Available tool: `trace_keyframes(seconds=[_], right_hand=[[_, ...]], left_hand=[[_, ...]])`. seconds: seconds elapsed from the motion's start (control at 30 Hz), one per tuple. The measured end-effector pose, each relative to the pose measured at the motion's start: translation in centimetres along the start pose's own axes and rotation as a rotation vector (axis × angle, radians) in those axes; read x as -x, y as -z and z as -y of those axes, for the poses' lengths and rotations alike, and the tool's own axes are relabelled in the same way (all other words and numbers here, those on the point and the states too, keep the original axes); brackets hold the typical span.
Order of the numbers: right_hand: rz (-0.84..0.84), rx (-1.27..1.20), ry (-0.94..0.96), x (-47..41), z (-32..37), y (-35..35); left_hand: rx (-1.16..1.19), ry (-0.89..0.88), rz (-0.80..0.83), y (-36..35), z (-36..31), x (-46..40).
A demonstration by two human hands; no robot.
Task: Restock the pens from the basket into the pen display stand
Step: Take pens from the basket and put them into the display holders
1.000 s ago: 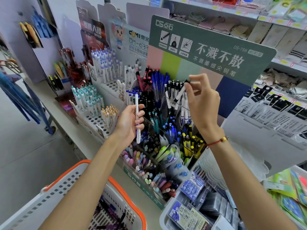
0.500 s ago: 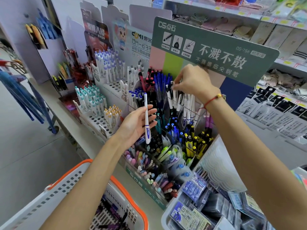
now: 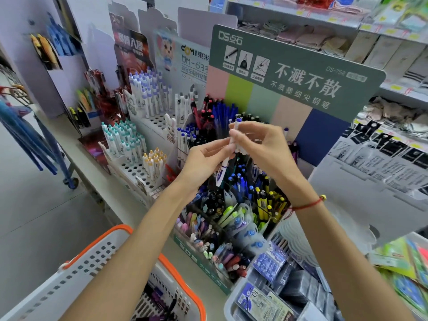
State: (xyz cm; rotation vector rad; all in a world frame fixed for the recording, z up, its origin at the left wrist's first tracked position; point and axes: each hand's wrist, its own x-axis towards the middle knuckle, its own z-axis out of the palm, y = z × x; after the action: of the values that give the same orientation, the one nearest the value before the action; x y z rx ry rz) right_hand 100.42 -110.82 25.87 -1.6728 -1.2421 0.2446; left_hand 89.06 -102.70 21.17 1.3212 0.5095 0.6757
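A white pen with blue print [image 3: 221, 172] stands nearly upright between both hands, over the middle of the pen display stand [image 3: 199, 258]. My left hand [image 3: 203, 158] holds its middle with curled fingers. My right hand [image 3: 261, 147] pinches its upper part, just below the blue cap. The stand is packed with blue, black, yellow and pastel pens under a green header card [image 3: 296, 72]. The white basket with an orange rim [image 3: 183, 274] sits at the lower left, with dark pens inside.
White peg trays with teal, purple and yellow capped pens [image 3: 125, 140] stand left of the stand on the counter. A grey bin of packaged refills [image 3: 234, 297] sits at the lower right. Shelves with packaged goods run along the right. Open floor lies to the left.
My right hand came down from the back rows of the stand to the pen in my left hand and now pinches its top. The left hand rose slightly toward the middle.
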Motion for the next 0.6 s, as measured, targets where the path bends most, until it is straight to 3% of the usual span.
trace_keyframes(seconds=[0.13, 0.23, 0.3, 0.4, 0.6], right_hand=[[-0.358, -0.096, 0.022, 0.3, -1.0, 3.1], [-0.615, 0.016, 0.140, 0.4, -1.8, 5.4], [-0.683, 0.101, 0.201, 0.6, -2.5, 6.0], [-0.660, 0.210, 0.233, 1.0, -3.8, 5.6], [-0.386, 0.360, 0.180, 1.2, -5.7, 3.8]], left_hand=[[-0.276, -0.138, 0.077, -1.5, 0.1, -1.4], [-0.567, -0.157, 0.129, -2.2, 1.1, -2.2], [-0.806, -0.212, 0.192, -2.4, 2.1, -2.6], [-1.044, -0.274, 0.224, -2.5, 3.1, -2.7], [-1.282, -0.389, 0.144, -2.3, 2.8, -2.9]])
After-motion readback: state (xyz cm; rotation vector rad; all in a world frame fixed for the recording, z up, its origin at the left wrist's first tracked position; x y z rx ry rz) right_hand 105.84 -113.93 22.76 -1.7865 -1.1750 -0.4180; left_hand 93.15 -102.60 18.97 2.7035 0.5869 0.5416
